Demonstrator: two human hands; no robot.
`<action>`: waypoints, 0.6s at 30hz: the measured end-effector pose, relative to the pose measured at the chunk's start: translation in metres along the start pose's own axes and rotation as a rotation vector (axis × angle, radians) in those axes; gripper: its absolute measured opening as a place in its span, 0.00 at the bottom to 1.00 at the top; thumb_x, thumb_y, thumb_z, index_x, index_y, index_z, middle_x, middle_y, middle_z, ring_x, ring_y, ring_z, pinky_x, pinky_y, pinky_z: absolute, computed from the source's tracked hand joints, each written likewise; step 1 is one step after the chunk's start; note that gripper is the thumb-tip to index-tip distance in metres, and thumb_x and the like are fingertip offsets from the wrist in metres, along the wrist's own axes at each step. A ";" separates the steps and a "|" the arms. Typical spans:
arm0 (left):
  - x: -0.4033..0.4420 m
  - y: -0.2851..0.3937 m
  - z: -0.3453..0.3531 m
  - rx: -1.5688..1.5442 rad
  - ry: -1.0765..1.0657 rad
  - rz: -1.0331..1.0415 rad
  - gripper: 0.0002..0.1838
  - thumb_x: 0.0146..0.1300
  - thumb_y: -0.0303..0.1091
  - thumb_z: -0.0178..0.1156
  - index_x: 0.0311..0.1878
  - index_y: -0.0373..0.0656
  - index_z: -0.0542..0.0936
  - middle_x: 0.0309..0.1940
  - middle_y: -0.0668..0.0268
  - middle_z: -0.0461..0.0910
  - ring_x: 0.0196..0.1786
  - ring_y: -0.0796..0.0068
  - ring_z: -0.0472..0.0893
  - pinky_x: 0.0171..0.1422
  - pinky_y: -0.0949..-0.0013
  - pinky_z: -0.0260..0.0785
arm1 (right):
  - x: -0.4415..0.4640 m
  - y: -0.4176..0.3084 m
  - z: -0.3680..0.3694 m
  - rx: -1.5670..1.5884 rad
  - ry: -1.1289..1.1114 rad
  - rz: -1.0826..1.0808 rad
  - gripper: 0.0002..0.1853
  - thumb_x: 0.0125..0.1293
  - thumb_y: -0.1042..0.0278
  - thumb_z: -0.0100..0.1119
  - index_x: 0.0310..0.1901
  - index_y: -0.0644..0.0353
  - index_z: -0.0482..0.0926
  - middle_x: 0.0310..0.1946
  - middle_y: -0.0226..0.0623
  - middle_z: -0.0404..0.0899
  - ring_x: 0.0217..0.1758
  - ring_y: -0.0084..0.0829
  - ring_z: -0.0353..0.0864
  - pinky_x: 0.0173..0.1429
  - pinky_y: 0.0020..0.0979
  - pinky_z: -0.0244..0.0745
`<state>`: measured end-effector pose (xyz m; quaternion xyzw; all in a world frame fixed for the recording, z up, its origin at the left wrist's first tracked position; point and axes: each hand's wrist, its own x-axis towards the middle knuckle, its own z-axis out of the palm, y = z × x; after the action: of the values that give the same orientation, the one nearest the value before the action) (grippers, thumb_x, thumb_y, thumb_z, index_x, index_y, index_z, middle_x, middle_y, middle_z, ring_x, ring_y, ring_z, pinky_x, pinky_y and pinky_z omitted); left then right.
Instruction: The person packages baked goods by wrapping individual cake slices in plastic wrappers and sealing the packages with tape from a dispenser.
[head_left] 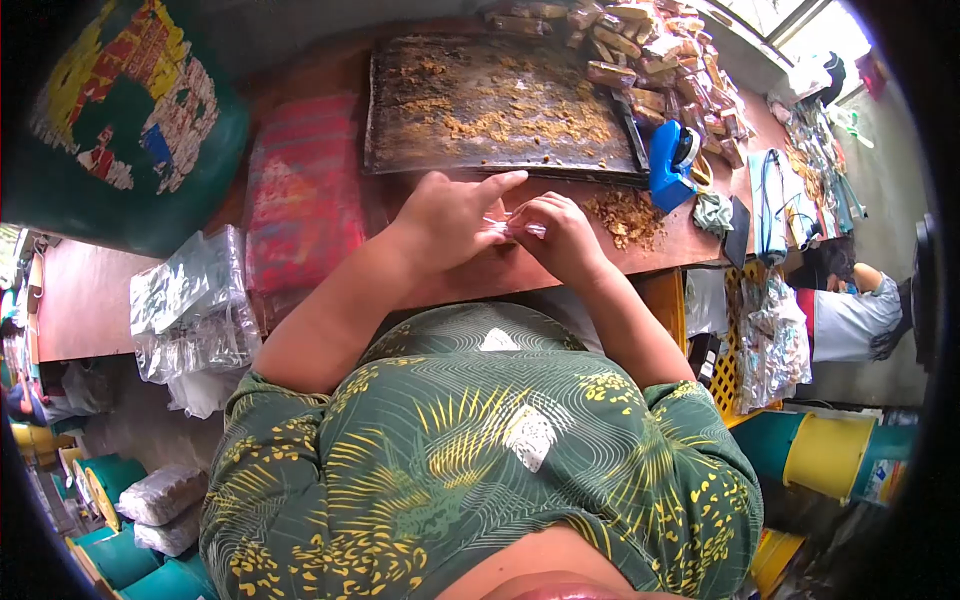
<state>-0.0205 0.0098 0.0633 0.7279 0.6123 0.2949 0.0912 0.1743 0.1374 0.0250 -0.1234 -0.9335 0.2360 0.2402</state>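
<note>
Both of my hands meet over the front edge of the brown table, just below a dark tray (490, 100) covered with brown crumbs. My left hand (450, 215) pinches one side of a small pinkish-clear plastic piece (505, 226), its index finger stretched out to the right. The fingers of my right hand (555, 235) are closed on the other side of the same plastic. What the plastic contains, if anything, is too small to tell. Loose crumbs (628, 218) lie on the table right of my right hand.
Wrapped bars (650, 50) are heaped at the back right, beside a blue tape dispenser (672, 165). Red plastic sheets (305, 190) lie at the left. Clear bags (195, 305) hang over the left edge near a green drum (120, 120). Another person (855, 315) is at the far right.
</note>
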 end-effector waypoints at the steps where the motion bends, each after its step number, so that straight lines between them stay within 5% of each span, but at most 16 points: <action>1: -0.003 -0.006 0.008 0.013 -0.013 -0.025 0.32 0.62 0.39 0.73 0.70 0.55 0.77 0.36 0.70 0.91 0.40 0.65 0.89 0.50 0.56 0.74 | -0.002 -0.001 0.001 -0.029 0.001 0.022 0.08 0.57 0.71 0.75 0.38 0.54 0.85 0.37 0.36 0.88 0.45 0.43 0.86 0.52 0.42 0.81; 5: -0.014 -0.017 0.016 0.027 0.029 -0.079 0.31 0.63 0.37 0.73 0.70 0.54 0.77 0.35 0.67 0.90 0.39 0.67 0.90 0.49 0.61 0.76 | -0.007 -0.002 0.003 0.119 0.054 0.153 0.08 0.60 0.73 0.75 0.40 0.56 0.85 0.35 0.36 0.88 0.41 0.37 0.86 0.46 0.36 0.81; 9: -0.030 -0.027 0.004 -0.336 0.076 -0.487 0.24 0.68 0.27 0.68 0.66 0.49 0.79 0.37 0.62 0.89 0.42 0.75 0.89 0.54 0.72 0.76 | -0.024 0.017 0.012 0.439 0.080 0.584 0.09 0.72 0.74 0.68 0.50 0.58 0.79 0.34 0.32 0.85 0.39 0.19 0.81 0.46 0.27 0.79; 13: -0.045 -0.066 0.027 -0.987 0.096 -0.470 0.14 0.72 0.23 0.62 0.59 0.41 0.81 0.40 0.64 0.88 0.47 0.78 0.86 0.54 0.69 0.78 | -0.030 0.031 0.025 0.824 0.193 0.511 0.07 0.77 0.81 0.54 0.48 0.60 0.80 0.38 0.33 0.85 0.40 0.20 0.80 0.48 0.26 0.79; 18: -0.046 -0.067 0.023 -0.896 -0.023 -0.484 0.09 0.73 0.22 0.61 0.52 0.36 0.86 0.42 0.67 0.88 0.48 0.79 0.85 0.58 0.72 0.76 | -0.033 0.032 0.024 0.745 0.096 0.527 0.07 0.76 0.77 0.60 0.48 0.65 0.87 0.36 0.29 0.85 0.36 0.18 0.79 0.46 0.25 0.79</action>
<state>-0.0677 -0.0127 -0.0030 0.4580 0.5755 0.4909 0.4669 0.1943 0.1443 -0.0219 -0.2724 -0.7097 0.6025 0.2431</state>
